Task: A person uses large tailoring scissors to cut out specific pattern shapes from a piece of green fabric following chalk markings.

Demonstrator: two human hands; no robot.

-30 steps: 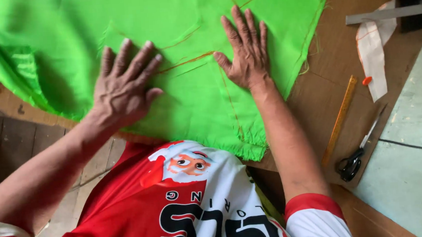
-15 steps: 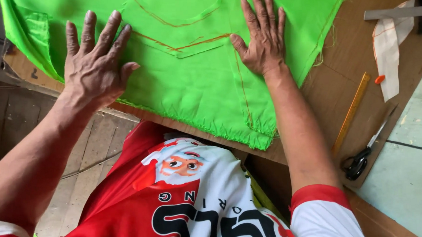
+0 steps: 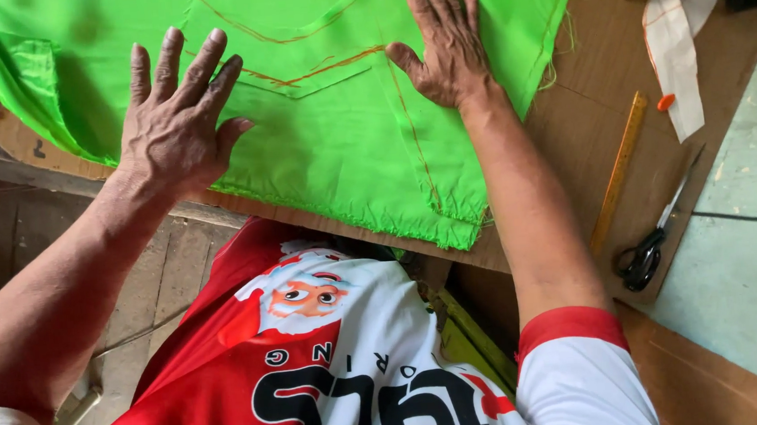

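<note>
I am pressing my left hand [image 3: 179, 129] and right hand [image 3: 442, 44] on green cloth [image 3: 329, 145], thin and smooth with a slight sheen, its cut edge fraying into loose threads. The desk [image 3: 586, 127] is showing as matt brown board, a little rough. The ruler [image 3: 617, 174] is looking like yellowish wood, the scissors [image 3: 656, 242] are showing bare metal blades and black handles, and the white strip [image 3: 676, 54] is looking like soft cloth.

No packages, labels, signs or screens show here, only cloth, tools and a printed shirt on the person
</note>
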